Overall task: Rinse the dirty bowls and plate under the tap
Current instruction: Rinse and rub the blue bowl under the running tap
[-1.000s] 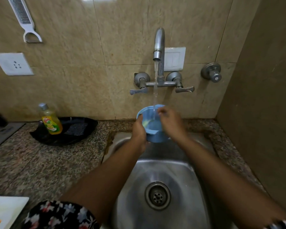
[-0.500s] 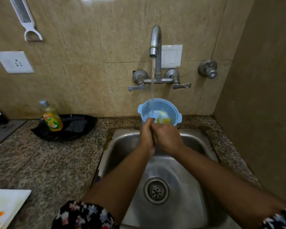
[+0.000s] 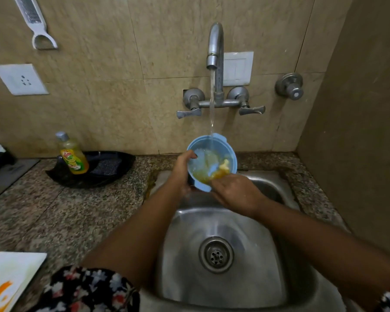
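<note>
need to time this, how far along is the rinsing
Done: nothing looks finished. In hand: the tap is running into the blue bowl, gripped by the left hand over the sink, while the right hand works at its near rim; yellow residue is still inside. Left: this bowl, plus the smeared white plate on the counter. No other bowls are visible.

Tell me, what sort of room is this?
Most likely a home kitchen: a steel sink set in a speckled stone counter, a wall tap running into a blue bowl, and a bottle of dish soap beside it.
</note>
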